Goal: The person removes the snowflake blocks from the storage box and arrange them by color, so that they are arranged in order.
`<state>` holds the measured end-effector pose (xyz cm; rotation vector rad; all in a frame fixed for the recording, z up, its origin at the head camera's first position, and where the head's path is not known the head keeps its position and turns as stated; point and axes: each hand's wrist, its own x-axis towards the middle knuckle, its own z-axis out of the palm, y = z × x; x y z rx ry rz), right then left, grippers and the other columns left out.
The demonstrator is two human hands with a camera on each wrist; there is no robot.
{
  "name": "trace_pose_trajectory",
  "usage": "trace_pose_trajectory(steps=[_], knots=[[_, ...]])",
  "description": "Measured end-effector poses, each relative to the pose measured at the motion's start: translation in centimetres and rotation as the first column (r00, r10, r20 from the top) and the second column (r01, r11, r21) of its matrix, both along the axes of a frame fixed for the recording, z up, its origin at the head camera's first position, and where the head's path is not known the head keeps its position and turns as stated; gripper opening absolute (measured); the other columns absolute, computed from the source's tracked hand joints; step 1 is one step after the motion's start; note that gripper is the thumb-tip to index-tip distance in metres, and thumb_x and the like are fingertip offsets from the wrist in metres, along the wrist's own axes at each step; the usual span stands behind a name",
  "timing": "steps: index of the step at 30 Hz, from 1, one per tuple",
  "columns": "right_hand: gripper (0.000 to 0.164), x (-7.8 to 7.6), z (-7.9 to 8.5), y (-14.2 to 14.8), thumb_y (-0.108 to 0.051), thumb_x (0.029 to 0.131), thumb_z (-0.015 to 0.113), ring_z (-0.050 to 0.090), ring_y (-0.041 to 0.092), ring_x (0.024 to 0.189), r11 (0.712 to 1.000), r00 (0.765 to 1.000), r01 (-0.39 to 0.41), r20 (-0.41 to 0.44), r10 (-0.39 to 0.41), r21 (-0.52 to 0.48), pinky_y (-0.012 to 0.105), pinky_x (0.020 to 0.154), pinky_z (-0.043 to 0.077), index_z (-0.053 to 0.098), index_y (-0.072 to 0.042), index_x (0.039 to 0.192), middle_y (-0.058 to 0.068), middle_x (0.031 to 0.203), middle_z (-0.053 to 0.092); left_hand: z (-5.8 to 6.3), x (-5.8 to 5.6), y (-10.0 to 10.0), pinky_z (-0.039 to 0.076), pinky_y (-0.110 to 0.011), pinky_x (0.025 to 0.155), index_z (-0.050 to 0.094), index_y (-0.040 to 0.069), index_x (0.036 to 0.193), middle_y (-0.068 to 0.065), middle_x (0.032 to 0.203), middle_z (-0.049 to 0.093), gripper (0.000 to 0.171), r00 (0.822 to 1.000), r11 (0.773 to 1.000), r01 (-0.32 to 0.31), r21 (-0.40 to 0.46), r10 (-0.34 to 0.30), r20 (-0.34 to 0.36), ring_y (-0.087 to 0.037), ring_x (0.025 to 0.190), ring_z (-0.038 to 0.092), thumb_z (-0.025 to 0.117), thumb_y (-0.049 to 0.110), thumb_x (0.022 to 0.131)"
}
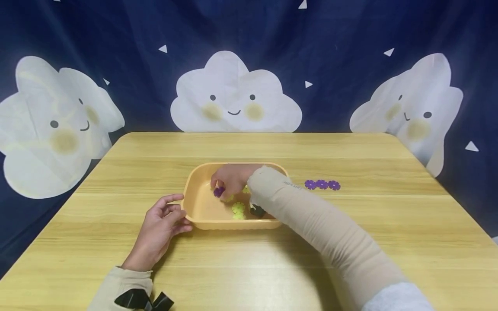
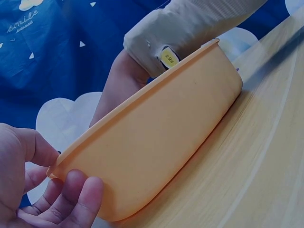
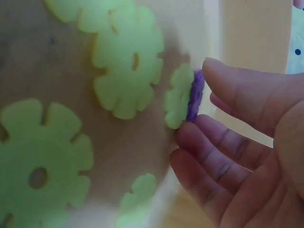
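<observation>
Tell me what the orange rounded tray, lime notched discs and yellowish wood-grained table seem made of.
Orange rounded tray: probably smooth, satin plastic, given its even colour and seamless rim.

Lime notched discs: likely thin, matte plastic, by their uniform colour and clean slots.

Yellowish wood-grained table: semi-glossy wood or laminate; grain and sheen leave that open.

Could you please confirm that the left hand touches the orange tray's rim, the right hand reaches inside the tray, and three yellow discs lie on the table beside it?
Not quite: the head view shows that the three discs on the table beside the orange tray are purple, not yellow. The rest is right.
</observation>
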<state>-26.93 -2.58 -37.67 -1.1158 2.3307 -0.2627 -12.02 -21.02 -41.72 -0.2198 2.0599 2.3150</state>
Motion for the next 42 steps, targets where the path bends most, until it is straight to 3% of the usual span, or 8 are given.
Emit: trace_pose_trajectory(steps=[8, 15, 24, 34, 42], knots=[[0.026, -0.1, -0.7, 0.3, -0.016, 0.087, 0.074, 0.06, 0.013, 0.089, 0.999, 0.997, -0.032, -0.065, 0.03, -0.029, 0.02, 0.077, 0.05, 0.064, -0.011, 0.111, -0.001, 0.097, 0.065, 0.0, -0.1, 0.2, 0.059, -0.03, 0.068, 0.038, -0.002, 0.134, -0.005, 0.09, 0.048, 0.042, 1.0, 1.0, 0.016, -0.017, -0.016, -0.005, -0.015, 0.072, 0.061, 0.051, -0.007, 0.093], [0.023, 0.1, -0.7, 0.3, -0.007, 0.084, 0.076, 0.06, 0.012, 0.086, 0.999, 1.0, 0.006, -0.008, -0.006, -0.044, 0.02, 0.075, 0.049, 0.061, -0.009, 0.101, -0.003, 0.091, 0.066, -0.1, -0.1, 0.2, 0.06, -0.03, 0.067, 0.04, -0.002, 0.132, -0.005, 0.089, 0.048, 0.041, 1.0, 1.0, 0.014, -0.009, -0.014, -0.015, -0.015, 0.071, 0.061, 0.051, -0.007, 0.093], [0.022, 0.1, -0.4, 0.6, -0.005, 0.084, 0.074, 0.059, 0.009, 0.086, 0.998, 1.0, -0.022, 0.002, 0.022, -0.053, 0.02, 0.072, 0.047, 0.054, -0.011, 0.092, -0.006, 0.091, 0.064, -0.1, 0.0, 0.2, 0.06, -0.03, 0.067, 0.04, -0.002, 0.132, -0.005, 0.089, 0.047, 0.041, 1.0, 1.0, 0.009, -0.011, -0.009, -0.009, -0.015, 0.071, 0.062, 0.051, -0.007, 0.093], [0.015, -0.5, 0.3, 1.8, -0.005, 0.091, 0.061, 0.054, 0.011, 0.074, 0.995, 0.996, -0.083, -0.016, 0.082, -0.047, 0.022, 0.065, 0.047, 0.061, -0.012, 0.104, -0.002, 0.094, 0.061, -0.1, 0.1, 0.2, 0.06, -0.03, 0.066, 0.039, -0.002, 0.133, -0.005, 0.088, 0.048, 0.042, 1.0, 1.0, 0.002, -0.014, -0.002, 0.0, -0.015, 0.071, 0.062, 0.051, -0.008, 0.093], [0.022, -1.0, 1.1, 3.1, -0.009, 0.094, 0.058, 0.056, 0.014, 0.089, 0.994, 0.993, -0.097, -0.071, 0.093, -0.059, 0.023, 0.077, 0.049, 0.065, -0.011, 0.116, -0.003, 0.101, 0.062, -0.1, 0.1, 0.1, 0.059, -0.03, 0.065, 0.04, -0.002, 0.132, -0.005, 0.087, 0.048, 0.041, 1.0, 1.0, -0.002, -0.018, 0.002, -0.012, -0.016, 0.07, 0.063, 0.051, -0.008, 0.093]])
